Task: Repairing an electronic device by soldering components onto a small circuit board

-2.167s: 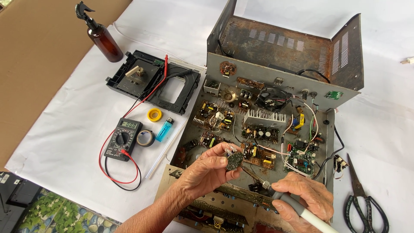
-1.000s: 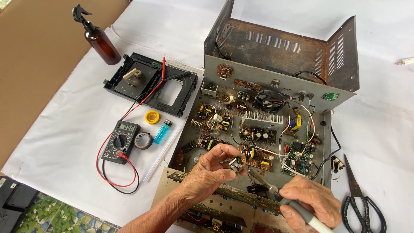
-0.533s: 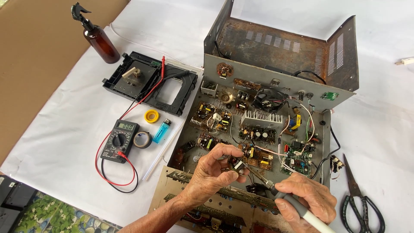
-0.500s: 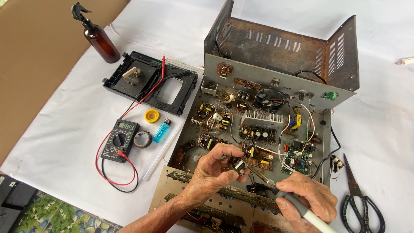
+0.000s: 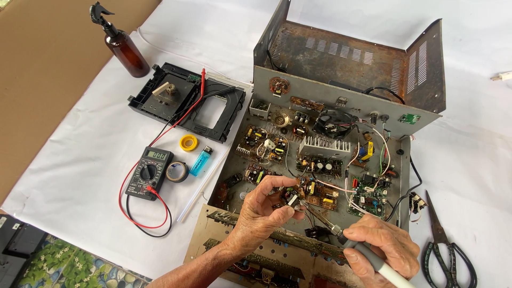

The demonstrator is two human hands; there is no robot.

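My left hand (image 5: 264,213) pinches a small dark electronic part (image 5: 290,197) with wires above the open grey metal chassis (image 5: 325,160). My right hand (image 5: 386,250) grips a soldering iron (image 5: 341,234) by its pale handle, and its metal tip points up-left at the small part. Several circuit boards (image 5: 320,165), a finned heat sink (image 5: 324,145) and coloured wires fill the chassis. Its rusty lid (image 5: 352,58) stands open behind.
A black multimeter (image 5: 148,173) with red and black leads lies at left, with a tape roll (image 5: 176,172), a blue lighter (image 5: 201,161) and a yellow ring (image 5: 188,142) beside it. A black plastic tray frame (image 5: 186,101) and brown spray bottle (image 5: 125,45) sit farther back. Scissors (image 5: 442,240) lie at right.
My left hand has lowered and turned the small part slightly, and my right hand has brought the soldering iron tip closer to it. The view shifted a little.
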